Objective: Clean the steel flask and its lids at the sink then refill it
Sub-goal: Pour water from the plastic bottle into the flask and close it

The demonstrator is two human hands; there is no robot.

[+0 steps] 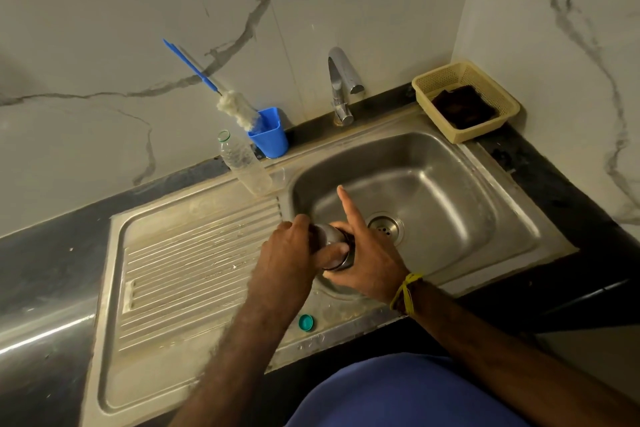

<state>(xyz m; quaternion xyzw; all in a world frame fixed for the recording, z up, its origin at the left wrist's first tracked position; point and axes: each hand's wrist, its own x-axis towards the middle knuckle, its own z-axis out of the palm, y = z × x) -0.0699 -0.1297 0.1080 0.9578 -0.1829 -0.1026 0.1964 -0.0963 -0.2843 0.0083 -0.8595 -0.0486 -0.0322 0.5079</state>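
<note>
A white wall (104, 28) veined with grey marble stood behind a dark desk (41, 253) carrying a steel sink (450, 184) with a ribbed drainboard (194, 260) at centre left of the frame.

The steel flask (334, 246) sat just below frame centre, over the near left corner of the basin, a short dull grey cylinder with a darker band at its right end, mostly hidden by the hands.

One flask showed, one tap (341, 87) at upper centre, one blue cup (270, 132) holding one blue-handled bottle brush (235, 107), one clear plastic bottle (244, 163) without a cap, one teal cap (305, 322) on the sink's near rim, and one cream basket (465, 100) at upper right with a dark cloth (464, 106) inside.

The left hand (287, 253) wrapped its fingers (298, 222) over the flask's left end, thumb pressed along its side. The right hand (367, 263) cupped the flask's right end from the near side, its fingers around it except the index, which pointed straight toward the tap. A yellow thread (407, 291) circled the right wrist.
</note>
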